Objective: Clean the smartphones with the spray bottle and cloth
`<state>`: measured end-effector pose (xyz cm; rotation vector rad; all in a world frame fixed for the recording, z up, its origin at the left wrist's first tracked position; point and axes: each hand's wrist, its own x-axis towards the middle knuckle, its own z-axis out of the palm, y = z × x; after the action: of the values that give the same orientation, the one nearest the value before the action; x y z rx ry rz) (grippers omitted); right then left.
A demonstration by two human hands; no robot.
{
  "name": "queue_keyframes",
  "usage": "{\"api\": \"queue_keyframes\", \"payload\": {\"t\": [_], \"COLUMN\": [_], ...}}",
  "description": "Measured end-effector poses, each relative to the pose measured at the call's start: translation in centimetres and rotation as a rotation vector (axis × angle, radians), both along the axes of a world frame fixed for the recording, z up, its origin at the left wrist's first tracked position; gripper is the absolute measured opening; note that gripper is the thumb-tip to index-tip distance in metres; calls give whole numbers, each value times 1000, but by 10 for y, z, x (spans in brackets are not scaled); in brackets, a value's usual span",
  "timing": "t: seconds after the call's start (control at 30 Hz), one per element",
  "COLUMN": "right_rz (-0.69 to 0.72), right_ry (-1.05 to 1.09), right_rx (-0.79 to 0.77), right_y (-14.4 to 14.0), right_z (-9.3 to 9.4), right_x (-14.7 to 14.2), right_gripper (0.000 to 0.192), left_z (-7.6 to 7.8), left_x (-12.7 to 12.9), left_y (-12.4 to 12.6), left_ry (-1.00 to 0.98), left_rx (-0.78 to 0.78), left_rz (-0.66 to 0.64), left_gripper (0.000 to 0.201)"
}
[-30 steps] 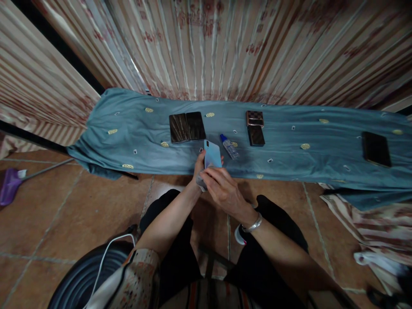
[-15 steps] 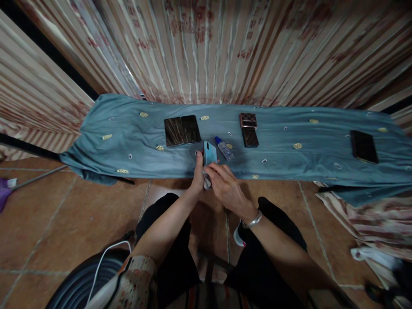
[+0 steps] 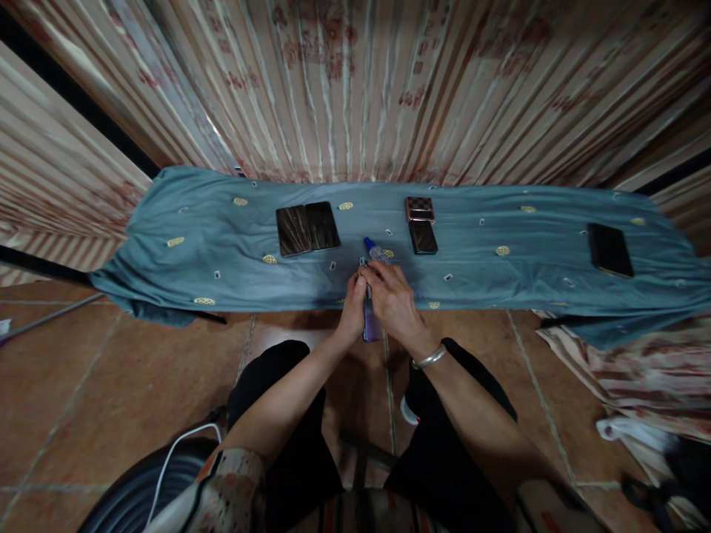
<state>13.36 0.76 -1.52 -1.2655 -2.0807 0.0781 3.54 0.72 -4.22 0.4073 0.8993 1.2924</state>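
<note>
Over the bench's near edge, a smartphone [image 3: 372, 328] with a shiny blue-purple back is tilted, its lower end pointing toward me. My left hand [image 3: 349, 309] grips it from the left side. My right hand [image 3: 395, 300] is closed over its upper part, fingers bunched near the left thumb. A scrap of pale grey cloth [image 3: 368, 292] shows between the hands, mostly hidden by the right fingers. Just beyond the right fingers lies a clear bottle with a blue cap [image 3: 369, 243], its body partly covered by that hand.
A teal patterned cloth [image 3: 233, 244] covers the long bench. On it lie a two-panel dark device [image 3: 307, 229], a checkered small case [image 3: 419, 209] touching a dark phone-like slab [image 3: 424, 238], and a black flat item [image 3: 611, 249] at right. Curtains hang behind.
The phone has swung round: its light blue camera end pointed away above my hands, and now its purple end hangs toward me. My right hand has moved up along it, partly covering the bottle.
</note>
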Motion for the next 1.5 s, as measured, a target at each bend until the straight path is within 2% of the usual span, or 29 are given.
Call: {"api": "queue_keyframes", "payload": {"t": [0.1,0.27,0.37,0.5,0.7,0.9,1.03,1.17,1.3,1.5], "right_rz": [-22,-20,-17,-8,31,75,28,-7,-51,-3], "right_ry": [5,2,6,26,87,100,103,108,126,133], "right_rx": [8,-32,-4,34,-28,-63,-57,-60,-62,-80], "right_y": [7,16,16,10,-4,-12,-4,5,12,10], "right_z": [-2,-3,-4,-3,0,-7,-11,-11,-13,-14], "right_x": [4,14,17,15,6,2,6,10,12,5], "right_gripper": [39,40,39,36,40,41,41,41,42,42], "left_z": [1,0,1,3,4,12,12,5,0,7], "left_x": [1,1,1,1,-5,-19,-20,-17,-15,-22], "left_y": [-5,-12,-13,-10,0,11,5,-2,-5,1], "left_ry": [180,264,247,207,188,27,90,147,112,45], "left_rx": [118,143,123,89,103,-55,15,102,99,34], "left_rz": [55,-18,-41,-12,33,64,13,-50,-87,-62], "left_gripper": [21,34,38,33,23,30,30,42,47,35]}}
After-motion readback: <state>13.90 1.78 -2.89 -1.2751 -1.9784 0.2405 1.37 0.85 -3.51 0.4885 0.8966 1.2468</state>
